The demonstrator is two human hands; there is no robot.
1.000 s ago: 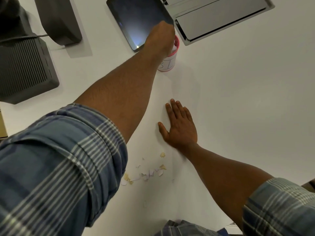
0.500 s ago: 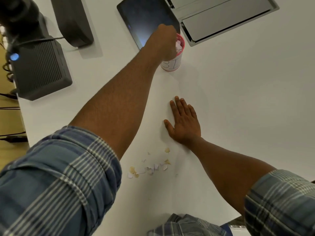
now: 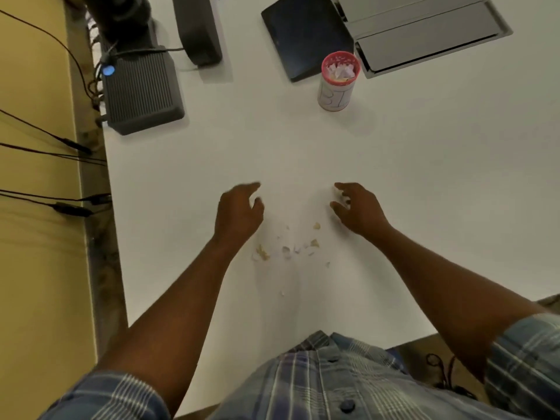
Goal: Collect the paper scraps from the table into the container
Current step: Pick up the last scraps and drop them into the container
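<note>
Both hands hovered beside paper scraps (image 3: 288, 248), fingers curled apart.
Left hand (image 3: 239, 213) empty; right hand (image 3: 357, 209) possibly pinching something white, unclear. Light scraps could be scattered off table (image 3: 424, 177) by sweeping; cup (image 3: 337, 83) is already full.

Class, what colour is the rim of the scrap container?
Pink-red rim, seen in the head view.

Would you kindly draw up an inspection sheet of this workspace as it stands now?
Surface: white table, mostly bare.
Job's things: paper scraps scattered between the hands; container upright, scraps inside.
Clutter: dark tablet, grey ribbed box, silver tray.
Grippers: left hand open, curled; right hand curled, something white at its fingertips, grasp unclear.
Cables: black cables off the left edge.
Surroundings: yellow floor.
</note>
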